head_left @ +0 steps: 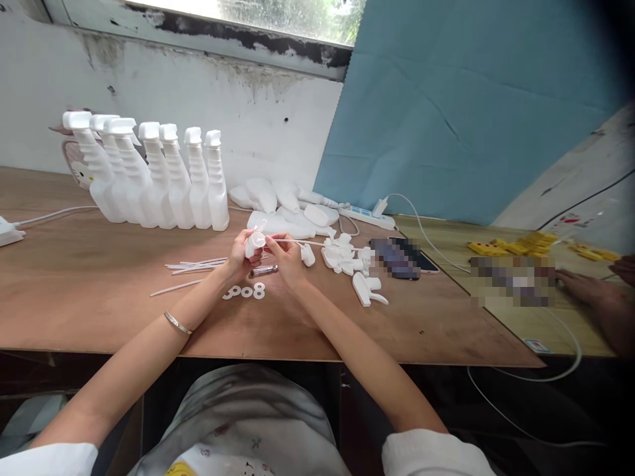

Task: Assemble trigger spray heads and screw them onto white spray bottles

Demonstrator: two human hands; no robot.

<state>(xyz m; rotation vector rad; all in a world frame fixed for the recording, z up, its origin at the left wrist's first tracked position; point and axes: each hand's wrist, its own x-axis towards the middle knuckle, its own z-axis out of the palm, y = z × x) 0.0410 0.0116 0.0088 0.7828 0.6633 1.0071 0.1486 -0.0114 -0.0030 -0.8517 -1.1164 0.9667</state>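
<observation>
My left hand [240, 259] is closed around a white spray-trigger head [256, 242], held above the wooden table [99, 291]. My right hand [288, 258] pinches a thin white dip tube [310, 243] that runs right from the head. Below the hands lie a small dark cylinder [264, 270] and three white rings [245, 291]. Loose white tubes [193, 266] lie to the left. A pile of white trigger heads [347, 258] sits to the right.
A row of several assembled white spray bottles [159, 178] stands at the back left. Empty bottles [282, 208] lie behind the hands. A power strip [370, 216], two phones [403, 258] and yellow parts [516, 246] lie to the right, where another person's hand [585, 287] rests.
</observation>
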